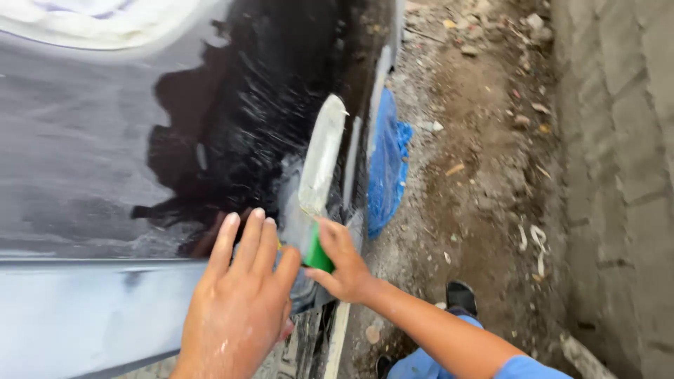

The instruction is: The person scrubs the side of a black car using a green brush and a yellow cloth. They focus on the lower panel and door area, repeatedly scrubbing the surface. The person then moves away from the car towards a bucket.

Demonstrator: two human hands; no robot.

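Putty knife (319,175) with a green handle sits pinched in your right hand (342,263), its pale filler-coated blade lying flat against the dark car body panel (105,154). Your left hand (239,302) rests spread and released, fingers straight, on the panel just beside it. Blue plastic sheet (386,161) hangs by the panel edge above the dirt ground (484,175).

Glossy black car panel (232,119) with white scuff streaks; green-handled grey spreader (319,175); blue tarp (387,165); brown dirt ground (484,175)
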